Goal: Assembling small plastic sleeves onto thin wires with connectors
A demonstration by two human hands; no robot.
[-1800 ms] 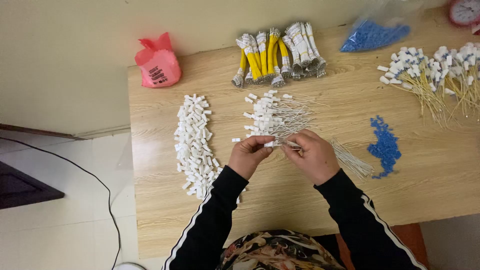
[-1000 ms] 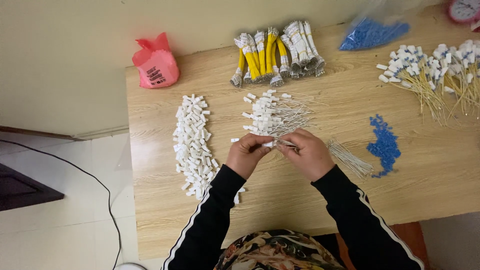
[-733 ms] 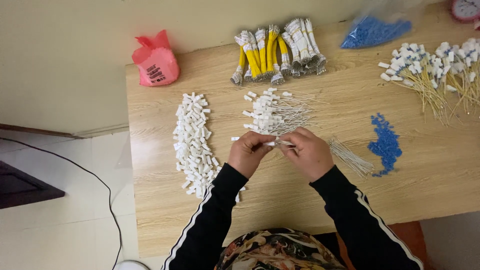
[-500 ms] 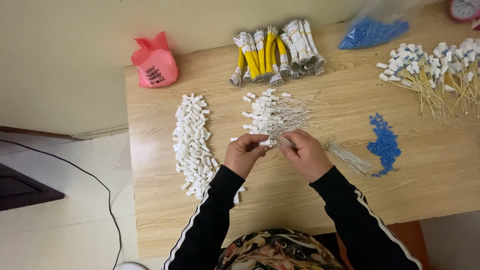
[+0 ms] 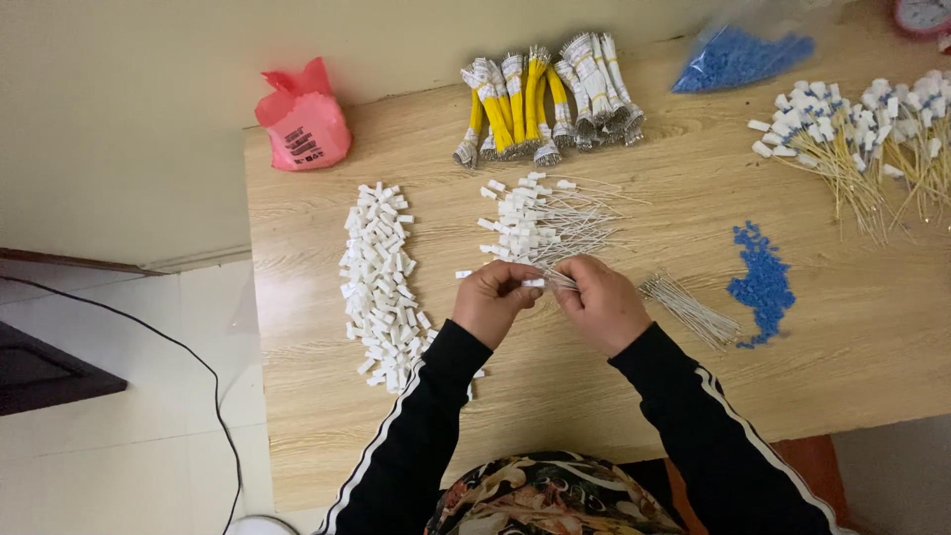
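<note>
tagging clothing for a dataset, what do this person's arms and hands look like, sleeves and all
Both arms wear long black sleeves with white stripes running down the outer side, ending at the wrists. The left hand and right hand are bare: no gloves, and no rings or watch that I can make out.

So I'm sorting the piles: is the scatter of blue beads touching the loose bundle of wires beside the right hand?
Apart. The head view shows bare wood between the blue beads and the wire bundle.
</note>
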